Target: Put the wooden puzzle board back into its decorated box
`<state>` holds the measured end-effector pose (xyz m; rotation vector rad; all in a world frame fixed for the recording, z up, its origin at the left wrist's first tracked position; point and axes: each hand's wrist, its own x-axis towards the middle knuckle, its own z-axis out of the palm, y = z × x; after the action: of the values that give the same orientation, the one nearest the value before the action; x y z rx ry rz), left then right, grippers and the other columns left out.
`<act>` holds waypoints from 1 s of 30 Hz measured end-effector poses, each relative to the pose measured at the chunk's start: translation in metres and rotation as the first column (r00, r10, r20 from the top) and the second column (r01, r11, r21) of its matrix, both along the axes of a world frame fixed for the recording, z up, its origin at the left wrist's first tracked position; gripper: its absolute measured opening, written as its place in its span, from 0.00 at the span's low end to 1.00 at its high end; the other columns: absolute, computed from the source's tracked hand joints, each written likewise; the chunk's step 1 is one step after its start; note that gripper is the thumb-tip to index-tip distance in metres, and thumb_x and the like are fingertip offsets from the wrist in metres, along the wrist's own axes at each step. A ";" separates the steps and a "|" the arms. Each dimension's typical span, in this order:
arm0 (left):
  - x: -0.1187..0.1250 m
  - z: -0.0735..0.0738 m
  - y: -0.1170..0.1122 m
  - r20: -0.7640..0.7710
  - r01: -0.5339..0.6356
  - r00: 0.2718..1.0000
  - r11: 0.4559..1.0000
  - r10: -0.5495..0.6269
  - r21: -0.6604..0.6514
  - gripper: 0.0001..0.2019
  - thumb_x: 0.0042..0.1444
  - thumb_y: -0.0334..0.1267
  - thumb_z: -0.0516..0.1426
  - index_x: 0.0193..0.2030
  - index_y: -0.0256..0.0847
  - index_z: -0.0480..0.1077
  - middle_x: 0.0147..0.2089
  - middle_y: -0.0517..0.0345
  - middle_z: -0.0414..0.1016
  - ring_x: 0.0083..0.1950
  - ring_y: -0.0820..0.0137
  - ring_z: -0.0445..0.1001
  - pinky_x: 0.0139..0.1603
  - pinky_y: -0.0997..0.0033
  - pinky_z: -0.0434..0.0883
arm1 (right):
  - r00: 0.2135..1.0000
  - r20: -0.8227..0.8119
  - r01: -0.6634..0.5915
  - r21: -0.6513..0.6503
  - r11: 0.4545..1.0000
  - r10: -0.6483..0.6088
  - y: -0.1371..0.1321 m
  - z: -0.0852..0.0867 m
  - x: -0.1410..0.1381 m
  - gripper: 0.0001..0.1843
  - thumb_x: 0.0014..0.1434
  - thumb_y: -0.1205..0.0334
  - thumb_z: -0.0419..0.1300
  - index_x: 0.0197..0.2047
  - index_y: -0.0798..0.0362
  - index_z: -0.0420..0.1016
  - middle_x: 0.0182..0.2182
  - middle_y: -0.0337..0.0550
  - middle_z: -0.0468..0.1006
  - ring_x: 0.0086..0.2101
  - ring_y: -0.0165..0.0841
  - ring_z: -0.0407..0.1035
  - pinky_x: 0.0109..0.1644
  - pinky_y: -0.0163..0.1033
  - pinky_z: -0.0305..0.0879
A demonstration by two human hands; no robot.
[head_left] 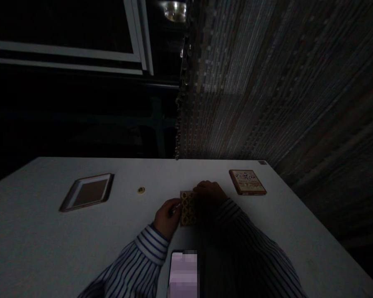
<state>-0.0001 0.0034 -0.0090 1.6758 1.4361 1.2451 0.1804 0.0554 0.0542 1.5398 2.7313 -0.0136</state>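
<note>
A small square tray [181, 224] filled with rows of round wooden xiangqi pieces [184, 208] lies on the white table between my hands. At its left edge is my left hand [167, 218], its fingers curled and closed against the tray's side. My right hand [210, 193] reaches over the tray's far right part, with the fingers bent down and close together. It covers the pieces there, and whatever its fingertips hold is hidden in shadow. A single round xiangqi piece [141, 190] lies apart on the table, to the left of the tray.
An open, shallow box part [77, 200] rests on the left of the table [124, 227]. On the right lies a box with printed lettering [248, 182]. Near me is a phone [183, 273] with a lit screen. A bead curtain [236, 82] hangs behind the table's far edge.
</note>
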 end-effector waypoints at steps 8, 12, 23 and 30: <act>-0.001 -0.003 0.000 -0.002 0.007 1.000 1.000 -0.007 0.005 0.11 0.49 0.38 0.53 0.37 0.38 0.70 0.38 0.53 0.73 0.40 0.68 0.71 0.42 0.67 0.69 | 0.997 -0.078 0.000 0.035 0.999 0.002 -0.005 -0.010 -0.005 0.15 0.54 0.57 0.52 0.46 0.45 0.68 0.48 0.44 0.66 0.44 0.36 0.59 0.43 0.42 0.52; -0.001 -0.001 0.000 0.022 0.011 1.000 1.000 -0.011 -0.005 0.11 0.49 0.39 0.52 0.37 0.39 0.70 0.38 0.53 0.73 0.40 0.68 0.71 0.42 0.67 0.69 | 0.996 -0.089 -0.013 0.037 0.999 0.016 -0.004 -0.015 -0.004 0.15 0.54 0.58 0.51 0.46 0.44 0.67 0.49 0.44 0.65 0.45 0.36 0.59 0.44 0.43 0.51; 0.000 -0.003 0.001 0.008 0.018 1.000 1.000 -0.018 0.001 0.11 0.48 0.38 0.52 0.37 0.39 0.70 0.38 0.53 0.73 0.40 0.68 0.71 0.43 0.66 0.68 | 0.993 -0.111 -0.029 0.019 0.999 0.031 -0.001 -0.020 -0.002 0.15 0.54 0.59 0.52 0.46 0.45 0.68 0.48 0.44 0.66 0.44 0.36 0.59 0.44 0.42 0.50; 0.000 -0.002 0.000 0.001 0.002 1.000 1.000 -0.002 -0.002 0.11 0.49 0.38 0.52 0.38 0.39 0.70 0.38 0.54 0.73 0.39 0.69 0.71 0.42 0.67 0.69 | 0.994 -0.108 -0.019 0.041 0.999 0.023 -0.004 -0.017 -0.004 0.16 0.53 0.58 0.53 0.46 0.45 0.68 0.49 0.44 0.66 0.45 0.36 0.59 0.44 0.43 0.51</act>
<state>0.0001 0.0034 -0.0108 1.6755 1.4340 1.2427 0.1767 0.0511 0.0376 1.5644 2.8476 -0.0445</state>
